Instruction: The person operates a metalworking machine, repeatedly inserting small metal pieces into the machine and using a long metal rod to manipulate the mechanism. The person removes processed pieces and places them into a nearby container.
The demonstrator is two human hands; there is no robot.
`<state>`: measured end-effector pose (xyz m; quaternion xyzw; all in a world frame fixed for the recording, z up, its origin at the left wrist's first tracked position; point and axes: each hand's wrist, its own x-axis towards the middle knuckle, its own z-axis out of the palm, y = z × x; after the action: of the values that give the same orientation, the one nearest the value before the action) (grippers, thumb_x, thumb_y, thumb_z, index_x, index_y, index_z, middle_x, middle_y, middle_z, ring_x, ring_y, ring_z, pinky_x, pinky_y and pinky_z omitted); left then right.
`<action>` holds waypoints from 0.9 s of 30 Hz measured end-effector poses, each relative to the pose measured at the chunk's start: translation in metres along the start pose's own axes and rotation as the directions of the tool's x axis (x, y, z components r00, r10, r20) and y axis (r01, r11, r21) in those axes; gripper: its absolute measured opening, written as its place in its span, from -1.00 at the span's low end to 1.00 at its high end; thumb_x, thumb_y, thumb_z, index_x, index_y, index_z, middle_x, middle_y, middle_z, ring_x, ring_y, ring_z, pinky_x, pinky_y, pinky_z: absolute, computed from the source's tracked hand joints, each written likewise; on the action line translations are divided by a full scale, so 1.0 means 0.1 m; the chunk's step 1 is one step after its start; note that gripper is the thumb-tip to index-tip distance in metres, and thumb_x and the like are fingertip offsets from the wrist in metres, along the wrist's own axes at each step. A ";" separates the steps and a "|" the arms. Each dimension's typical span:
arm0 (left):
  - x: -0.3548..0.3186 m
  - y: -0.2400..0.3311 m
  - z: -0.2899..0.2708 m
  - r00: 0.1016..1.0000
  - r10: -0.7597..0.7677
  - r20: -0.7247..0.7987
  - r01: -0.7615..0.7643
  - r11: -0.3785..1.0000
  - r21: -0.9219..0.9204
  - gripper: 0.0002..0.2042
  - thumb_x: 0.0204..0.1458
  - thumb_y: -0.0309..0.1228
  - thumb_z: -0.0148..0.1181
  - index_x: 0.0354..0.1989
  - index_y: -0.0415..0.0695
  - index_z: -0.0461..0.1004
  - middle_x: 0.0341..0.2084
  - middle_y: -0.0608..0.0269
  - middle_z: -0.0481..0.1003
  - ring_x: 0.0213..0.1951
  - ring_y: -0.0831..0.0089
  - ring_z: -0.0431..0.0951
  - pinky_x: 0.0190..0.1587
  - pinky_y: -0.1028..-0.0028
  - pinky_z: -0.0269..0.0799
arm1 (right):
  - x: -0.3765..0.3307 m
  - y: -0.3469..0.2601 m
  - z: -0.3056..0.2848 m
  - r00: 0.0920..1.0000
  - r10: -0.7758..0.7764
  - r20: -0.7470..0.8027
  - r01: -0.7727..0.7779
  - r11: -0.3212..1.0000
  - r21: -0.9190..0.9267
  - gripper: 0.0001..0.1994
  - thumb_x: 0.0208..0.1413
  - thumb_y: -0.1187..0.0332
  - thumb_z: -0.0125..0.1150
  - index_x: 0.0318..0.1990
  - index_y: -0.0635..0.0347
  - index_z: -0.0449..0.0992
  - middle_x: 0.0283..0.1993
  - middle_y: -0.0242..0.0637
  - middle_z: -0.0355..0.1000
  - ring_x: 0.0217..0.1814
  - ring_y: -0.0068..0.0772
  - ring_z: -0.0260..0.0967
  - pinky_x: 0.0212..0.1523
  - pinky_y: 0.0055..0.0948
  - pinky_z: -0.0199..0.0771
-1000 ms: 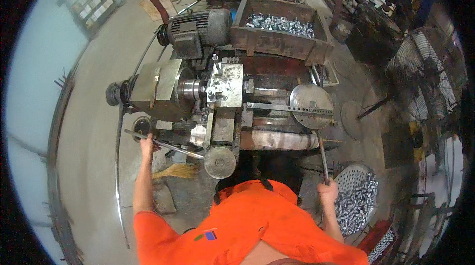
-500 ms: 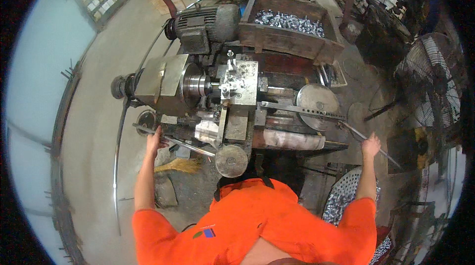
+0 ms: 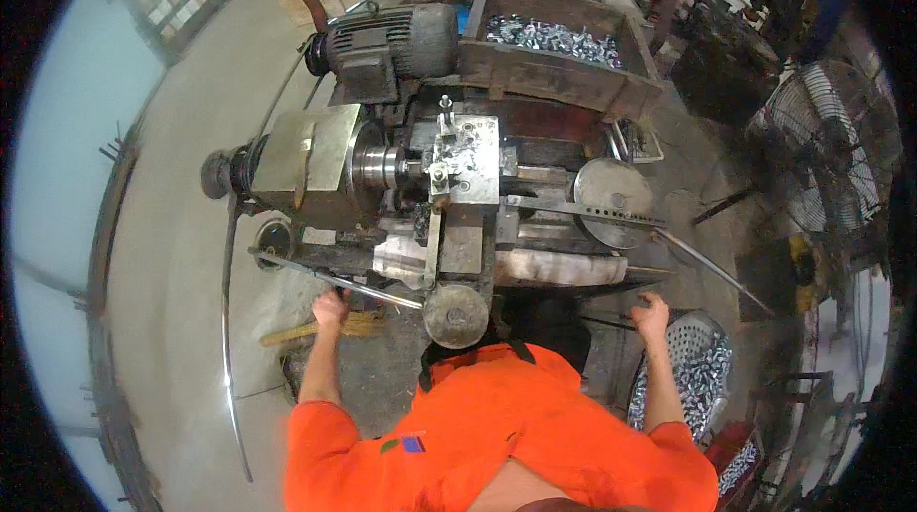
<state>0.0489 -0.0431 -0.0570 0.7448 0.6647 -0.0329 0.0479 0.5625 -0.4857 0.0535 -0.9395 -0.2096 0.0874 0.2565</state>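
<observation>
A small lathe-like machine stands before me, with a bright metal spindle nose [image 3: 380,167] and a square tool block [image 3: 474,159] at its middle. My left hand [image 3: 330,309] is closed just below the left metal lever [image 3: 368,290], apart from it; whatever its fingers hold, if anything, is hidden. This lever ends near a round metal disc [image 3: 457,315]. My right hand [image 3: 651,315] is off the right lever [image 3: 707,266], its fingers loosely curled and apart, with nothing visible in them. It is nearest a perforated basket [image 3: 690,329] of small shiny metal parts.
A wooden box [image 3: 564,78] of shiny metal parts stands behind the machine, beside an electric motor [image 3: 409,42]. A caged fan [image 3: 821,149] stands at right. A straw broom [image 3: 358,325] and a long rod [image 3: 227,350] lie at left.
Both hands have let go of their levers and drawn inward and down toward my body. The left lever has swung slightly downward.
</observation>
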 end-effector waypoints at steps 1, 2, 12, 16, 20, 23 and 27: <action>-0.05 0.09 0.22 0.992 -0.110 -0.059 0.104 0.991 -0.087 -0.50 -0.06 0.13 0.00 -0.43 -0.14 0.46 -0.50 0.03 0.52 -0.34 0.03 0.53 -0.35 0.16 0.45 | -0.04 -0.06 -0.01 0.999 -0.030 -0.011 0.030 0.999 -0.013 -0.60 -0.39 0.36 0.19 -0.24 0.26 0.53 -0.21 0.03 0.45 -0.14 0.01 0.41 -0.11 -0.25 0.40; -0.13 0.29 0.44 0.945 -0.321 -0.068 0.296 0.923 -0.245 -0.52 -0.05 0.11 0.00 -0.43 -0.14 0.43 -0.49 0.03 0.51 -0.37 0.00 0.53 -0.40 0.15 0.45 | -0.06 -0.13 -0.02 0.997 -0.069 -0.017 0.069 0.997 -0.029 -0.61 -0.40 0.36 0.18 -0.26 0.27 0.54 -0.25 0.04 0.45 -0.17 0.02 0.42 -0.13 -0.25 0.40; 0.09 -0.28 0.01 0.928 0.336 0.158 -0.351 0.933 0.077 -0.54 -0.10 0.03 0.08 -0.35 -0.20 0.42 -0.42 -0.02 0.51 -0.31 0.06 0.52 -0.28 0.16 0.44 | 0.36 -1.26 -0.51 0.914 -0.393 -0.106 0.399 0.916 0.046 -0.68 -0.35 0.44 0.13 -0.30 0.22 0.54 -0.30 0.01 0.46 -0.21 0.01 0.41 -0.18 -0.29 0.40; 0.14 -0.41 -0.13 0.946 0.205 0.252 -0.215 0.977 0.013 -0.49 -0.09 0.08 0.06 -0.28 -0.22 0.43 -0.40 -0.01 0.51 -0.29 0.09 0.52 -0.26 0.18 0.42 | 0.59 -2.24 -0.49 0.786 -0.603 -0.139 0.618 0.775 0.130 -0.69 -0.34 0.43 0.15 -0.30 0.22 0.53 -0.31 -0.06 0.45 -0.21 -0.03 0.39 -0.16 -0.32 0.38; 0.00 -0.49 -1.23 0.976 0.202 0.080 -0.179 0.955 -0.237 -0.61 -0.02 -0.07 0.05 -0.13 -0.08 0.43 -0.39 0.02 0.52 -0.30 0.09 0.52 -0.30 0.18 0.40 | 0.56 -3.46 -0.20 0.560 -0.826 -0.068 0.793 0.511 0.331 -0.68 -0.38 0.37 0.18 -0.31 0.19 0.54 -0.32 -0.10 0.44 -0.19 -0.05 0.35 -0.15 -0.30 0.37; -0.24 -0.77 -1.98 0.958 0.113 -0.265 -0.194 0.933 -0.302 -0.67 -0.02 -0.21 0.10 -0.09 -0.07 0.42 -0.44 0.08 0.50 -0.38 0.13 0.50 -0.31 0.25 0.39 | 0.47 -4.17 0.21 0.452 -0.891 0.045 0.848 0.444 0.289 -0.68 -0.41 0.32 0.17 -0.36 0.17 0.55 -0.31 -0.10 0.45 -0.18 -0.05 0.34 -0.13 -0.27 0.36; -0.49 -1.16 -2.48 0.809 -0.039 -0.587 -0.167 0.942 -0.293 -0.69 -0.01 -0.19 0.11 -0.18 -0.14 0.44 -0.44 0.03 0.50 -0.38 0.12 0.50 -0.33 0.26 0.40 | 0.40 -4.62 0.75 0.388 -0.897 0.210 0.879 0.429 0.209 -0.79 -0.48 0.30 0.16 -0.59 0.20 0.55 -0.49 -0.04 0.45 -0.39 0.03 0.42 -0.32 -0.23 0.45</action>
<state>-0.0760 -0.0503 0.1916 0.7221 0.6171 0.3110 -0.0335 0.4172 -0.0741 0.2267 -0.6492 -0.7106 0.0802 0.2591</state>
